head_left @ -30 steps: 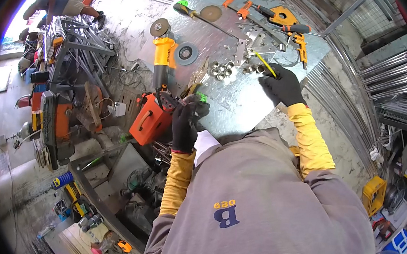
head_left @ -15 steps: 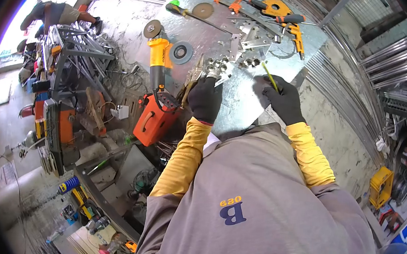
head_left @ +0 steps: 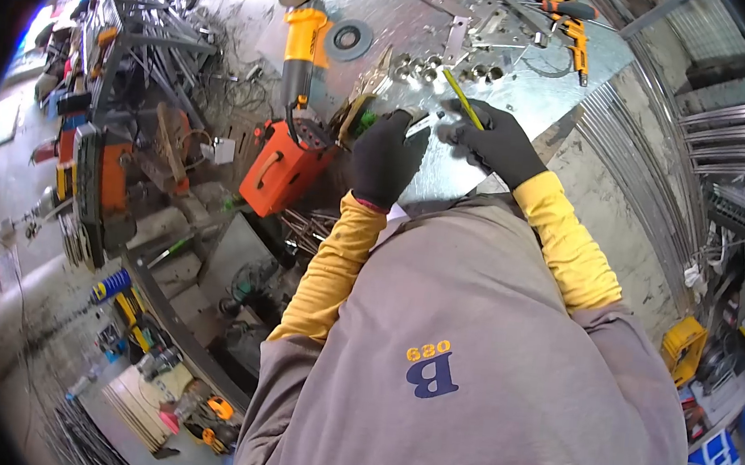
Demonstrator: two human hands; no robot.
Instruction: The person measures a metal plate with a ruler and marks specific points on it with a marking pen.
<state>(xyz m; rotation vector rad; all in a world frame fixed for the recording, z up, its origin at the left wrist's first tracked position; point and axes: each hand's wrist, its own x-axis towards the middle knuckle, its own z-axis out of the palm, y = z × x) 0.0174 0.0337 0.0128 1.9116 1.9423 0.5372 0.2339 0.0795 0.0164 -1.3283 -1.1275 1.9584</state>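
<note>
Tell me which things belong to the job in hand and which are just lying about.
Seemingly in use:
yellow-green stick in the right hand
small metal piece at the left hand

Apparently lying about:
angle grinder
grey disc
orange-red box

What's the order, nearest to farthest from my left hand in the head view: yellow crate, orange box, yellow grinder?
1. Orange box, just left of the left hand.
2. Yellow grinder, farther up and to the left.
3. Yellow crate, far off to the right.
</note>
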